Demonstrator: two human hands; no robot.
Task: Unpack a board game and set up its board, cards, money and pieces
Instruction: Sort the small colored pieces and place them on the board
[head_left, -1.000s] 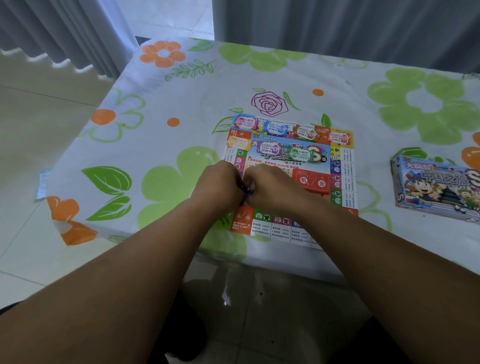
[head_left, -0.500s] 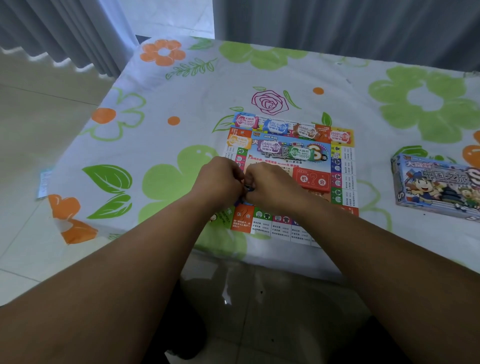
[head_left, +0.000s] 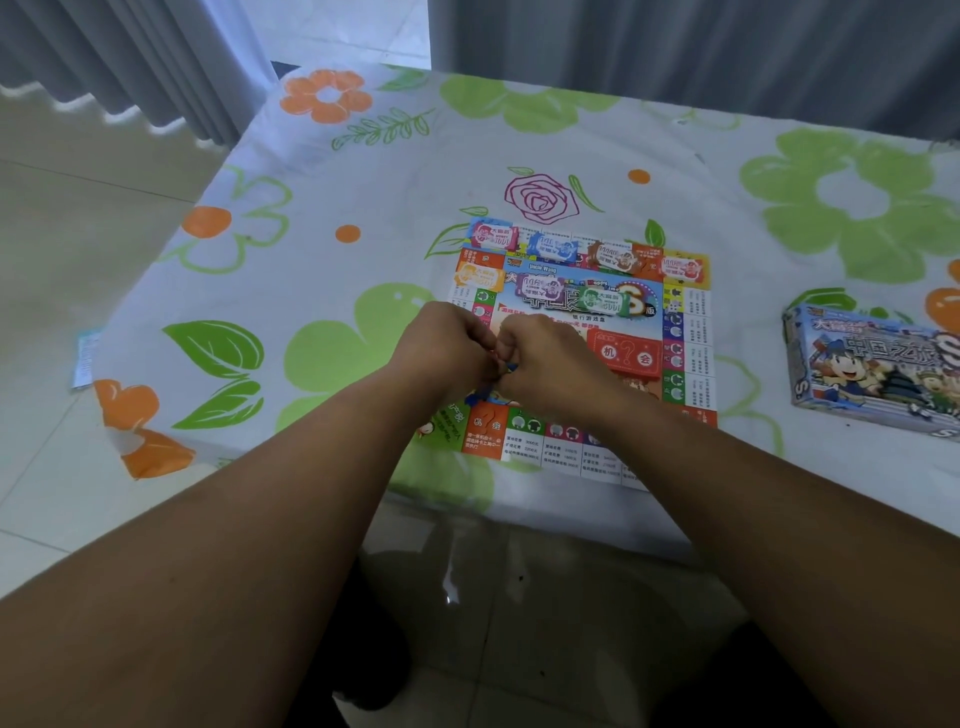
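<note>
Left hand (head_left: 447, 348) and right hand (head_left: 545, 358) curl together, pinching a blue bit (head_left: 511, 367) over the board (head_left: 623, 358) marked "Uncle Wang" and "机会".

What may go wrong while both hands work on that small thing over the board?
The small blue item pinched between left hand and right hand may pop free and fall off, since the board lies near the front edge of the table. Either hand might drag the board and scatter the money stacks.
</note>
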